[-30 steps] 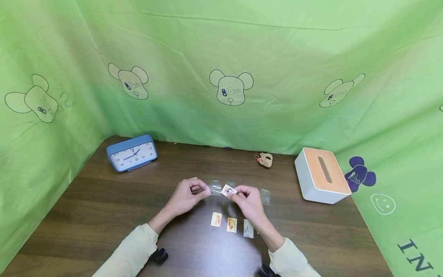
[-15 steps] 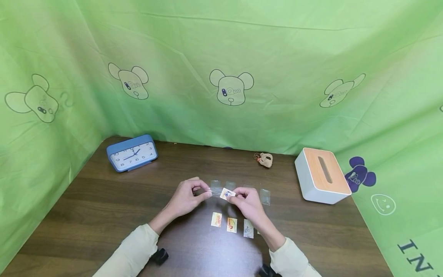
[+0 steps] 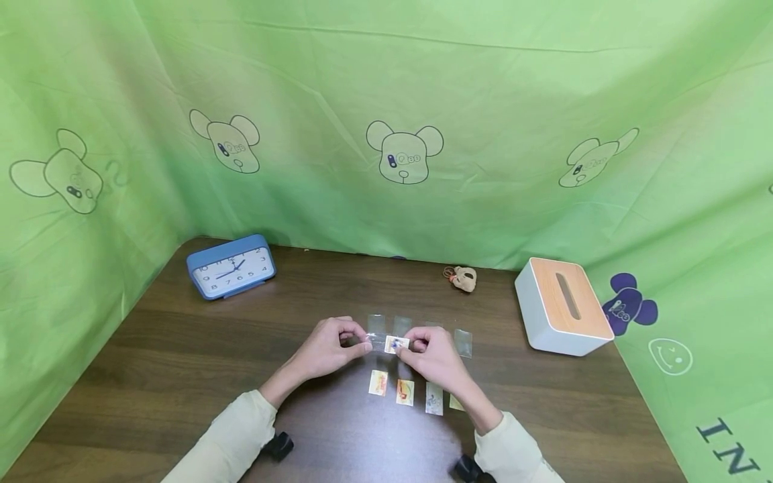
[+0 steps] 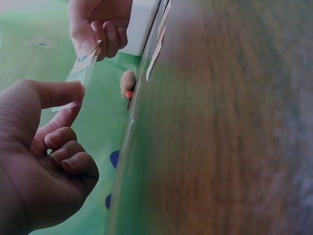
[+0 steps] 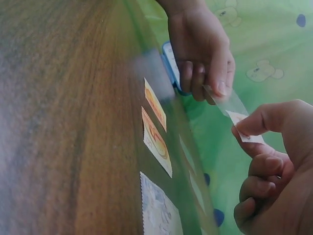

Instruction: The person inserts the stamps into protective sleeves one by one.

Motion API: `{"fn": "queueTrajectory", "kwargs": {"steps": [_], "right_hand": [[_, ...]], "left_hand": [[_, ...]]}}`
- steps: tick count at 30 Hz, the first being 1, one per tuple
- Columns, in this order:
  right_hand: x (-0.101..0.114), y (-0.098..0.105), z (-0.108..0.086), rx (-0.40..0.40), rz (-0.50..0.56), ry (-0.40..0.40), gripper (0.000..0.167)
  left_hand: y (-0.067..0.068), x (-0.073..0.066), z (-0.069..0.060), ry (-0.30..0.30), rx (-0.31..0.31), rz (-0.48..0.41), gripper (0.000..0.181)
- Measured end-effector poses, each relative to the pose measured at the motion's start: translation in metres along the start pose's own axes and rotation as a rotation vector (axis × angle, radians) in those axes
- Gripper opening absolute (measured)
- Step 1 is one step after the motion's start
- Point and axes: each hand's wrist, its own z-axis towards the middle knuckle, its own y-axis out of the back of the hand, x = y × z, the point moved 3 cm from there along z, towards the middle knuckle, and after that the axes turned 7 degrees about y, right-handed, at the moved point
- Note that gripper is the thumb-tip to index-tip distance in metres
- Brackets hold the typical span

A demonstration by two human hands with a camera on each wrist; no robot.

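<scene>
Between thumb and forefinger, my left hand (image 3: 326, 347) pinches one end of a small clear plastic sleeve (image 4: 84, 77). My right hand (image 3: 436, 357) pinches a small white stamp (image 3: 395, 345) with a coloured picture. The stamp meets the sleeve's near end above the table; how far it lies inside cannot be told. Below the hands lie an orange-yellow stamp (image 3: 378, 383), a second orange one (image 3: 405, 392), a grey one (image 3: 433, 399) with a toothed edge, and a yellowish one (image 3: 455, 402) partly behind the right wrist. Clear sleeves (image 3: 463, 343) lie behind the hands, some partly hidden.
A blue clock (image 3: 231, 267) stands at the back left of the brown table (image 3: 151, 376). A small tan trinket (image 3: 464, 279) lies at the back. To the right is a white tissue box (image 3: 561, 306) with a wooden lid. Green cloth (image 3: 398, 80) hangs around the table.
The stamp in my right hand has turned from tilted to nearly level and shifted slightly left and down. Both hands have lowered a little, and the sleeve now lines up with the stamp.
</scene>
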Motion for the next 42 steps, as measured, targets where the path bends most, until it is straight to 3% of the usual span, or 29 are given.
{"fn": "queueTrajectory", "kwargs": {"steps": [10, 21, 42], "right_hand": [[0.002, 0.001, 0.0, 0.017, -0.062, 0.03, 0.012], [-0.006, 0.003, 0.001, -0.129, 0.134, 0.0, 0.004], [0.004, -0.011, -0.006, -0.129, 0.155, -0.004, 0.005]], "left_hand": [[-0.002, -0.002, -0.001, 0.008, 0.025, -0.014, 0.007], [0.0, 0.003, 0.003, 0.068, -0.032, -0.046, 0.007], [-0.005, -0.002, -0.002, 0.046, -0.019, -0.033, 0.009]]}}
